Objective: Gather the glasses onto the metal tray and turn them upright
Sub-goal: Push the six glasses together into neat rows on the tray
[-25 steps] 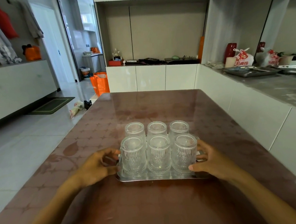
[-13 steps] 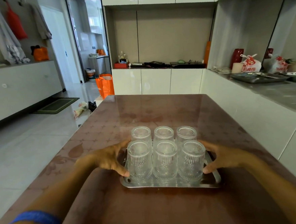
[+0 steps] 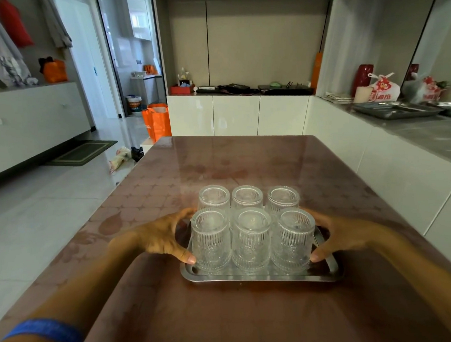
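Two bare forearms reach in from the near edge, the left one wearing a blue wristband [image 3: 47, 333]. The left hand [image 3: 159, 237] cups the left end of the shiny rectangular metal tray [image 3: 255, 275], thumb tip against the near-left glass, fingers [image 3: 184, 213] curled loosely around the far side. The right hand [image 3: 341, 233] mirrors it at the right end, thumb by the near-right glass, its other fingers hidden behind the glasses. Both hands are half open, bracketing the load rather than clamped on it.

The six ribbed clear glasses [image 3: 251, 238] stand on the tray in two rows of three, packed close, flat bases up and mouths down. The tray sits on the glossy brown patterned tabletop [image 3: 245, 166], bare beyond it.

Farther off, an orange shopping bag [image 3: 157, 121] stands on the pale tiled floor [image 3: 35, 211] at the tabletop's far left corner. White cabinets [image 3: 238, 115] line the back wall, and a grey counter [image 3: 430, 132] at right carries another steel tray [image 3: 395, 109] and a printed plastic bag [image 3: 384, 89].
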